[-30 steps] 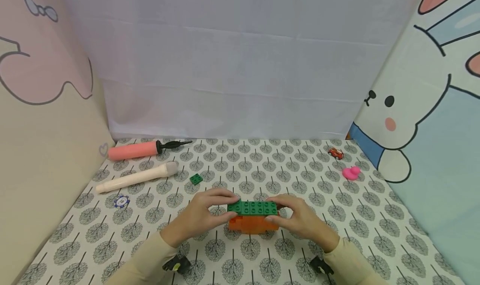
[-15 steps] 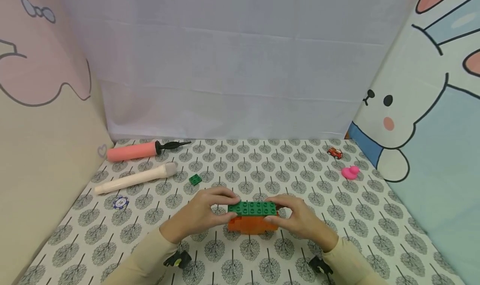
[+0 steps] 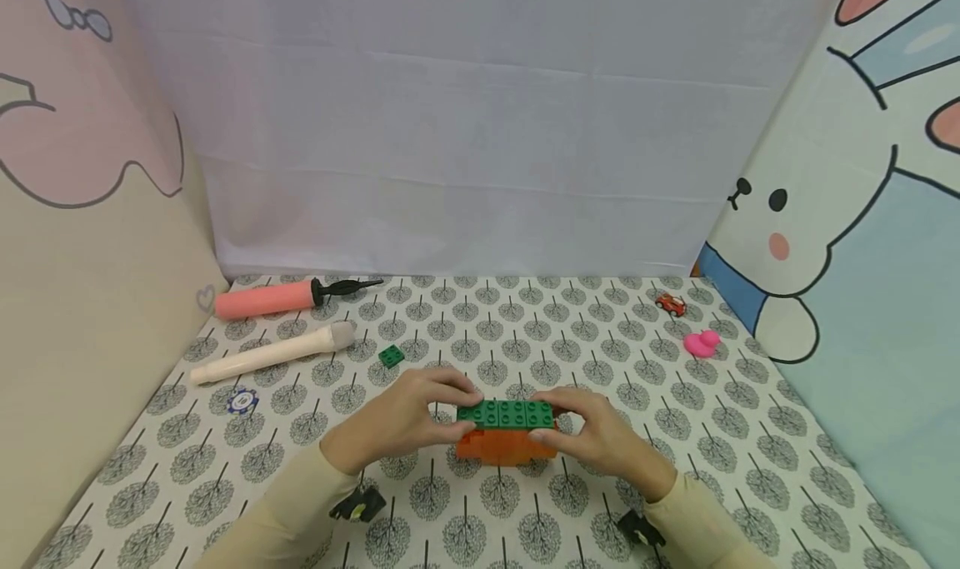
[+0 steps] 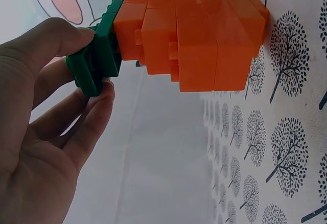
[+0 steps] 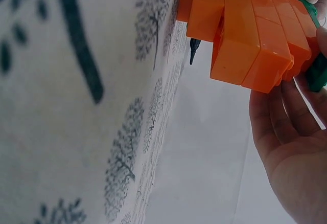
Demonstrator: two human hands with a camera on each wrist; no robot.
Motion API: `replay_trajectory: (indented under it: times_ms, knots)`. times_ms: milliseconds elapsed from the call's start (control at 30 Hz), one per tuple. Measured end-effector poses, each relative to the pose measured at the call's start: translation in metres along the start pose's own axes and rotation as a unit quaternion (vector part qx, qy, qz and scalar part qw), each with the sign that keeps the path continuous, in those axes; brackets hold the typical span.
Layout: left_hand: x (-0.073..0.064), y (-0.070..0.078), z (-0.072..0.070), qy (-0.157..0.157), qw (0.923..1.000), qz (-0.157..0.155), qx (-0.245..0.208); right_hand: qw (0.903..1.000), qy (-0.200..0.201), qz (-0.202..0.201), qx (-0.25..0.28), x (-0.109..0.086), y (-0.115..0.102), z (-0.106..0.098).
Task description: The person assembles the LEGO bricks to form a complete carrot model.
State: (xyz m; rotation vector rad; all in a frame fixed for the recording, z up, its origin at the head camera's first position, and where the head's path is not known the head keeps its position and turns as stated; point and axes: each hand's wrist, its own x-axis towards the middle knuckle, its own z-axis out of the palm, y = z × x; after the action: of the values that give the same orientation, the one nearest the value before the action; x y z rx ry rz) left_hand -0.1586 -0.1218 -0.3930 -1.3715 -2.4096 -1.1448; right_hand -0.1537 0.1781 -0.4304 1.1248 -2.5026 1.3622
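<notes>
A stepped stack of orange toy building bricks stands on the patterned cloth, wide in its middle layers. Green bricks lie in a row along its top, studs up. At the row's left end my left hand pinches a green brick between thumb and fingers; in the left wrist view it sits slightly out of line with the green brick beside it. My right hand grips the row's right end, thumb on the near side and fingers on the far side. Its fingers also pass behind the orange stack.
A loose green brick lies beyond my left hand. Farther left are a poker chip, a cream-coloured stick and a pink hand pump. At the back right are a pink toy duck and a red toy car.
The back of my left hand has risen slightly while its fingers keep their pinch on the green brick. My right hand and the orange stack stay in place.
</notes>
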Motion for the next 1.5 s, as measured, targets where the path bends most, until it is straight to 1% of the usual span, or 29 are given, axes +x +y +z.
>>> replay_trajectory:
  times_ms: [133,267,367,533,600,800,900,1133,1333,1500]
  knots:
    - [0.002,0.004,-0.003,-0.013,0.9998,-0.011,-0.005,0.9999,-0.003,-0.004,0.009,0.005,-0.019,-0.003]
    - [0.002,0.005,-0.003,-0.016,0.9995,-0.023,-0.012,0.9997,-0.006,-0.02,0.016,0.007,-0.031,-0.007]
    - [0.001,0.003,-0.002,-0.011,0.9996,-0.024,-0.01,0.9997,-0.005,-0.02,0.015,0.006,-0.023,-0.005]
    - [-0.002,0.0,0.002,0.01,0.9998,-0.018,0.005,0.9999,-0.008,-0.006,0.007,0.002,-0.003,0.0]
    - [-0.003,0.0,0.004,0.019,0.9996,-0.017,0.008,0.9999,-0.009,-0.002,0.007,0.001,0.001,0.0]
    - [-0.007,-0.001,0.009,0.046,0.9988,-0.007,0.016,0.9999,-0.009,0.002,0.011,0.001,0.0,-0.001]
    - [-0.007,-0.002,0.011,0.056,0.9983,-0.007,0.015,0.9999,-0.009,-0.001,0.012,0.001,0.0,-0.002]
    - [-0.011,-0.005,0.014,0.07,0.9972,-0.026,-0.003,0.9999,-0.009,0.0,0.011,0.001,0.0,-0.002]
    - [-0.012,-0.006,0.017,0.077,0.9962,-0.04,-0.004,0.9999,-0.006,-0.007,0.006,0.0,0.003,-0.002]
    - [-0.014,-0.006,0.018,0.078,0.9957,-0.05,-0.002,0.9999,-0.009,-0.001,0.011,0.0,0.001,-0.001]
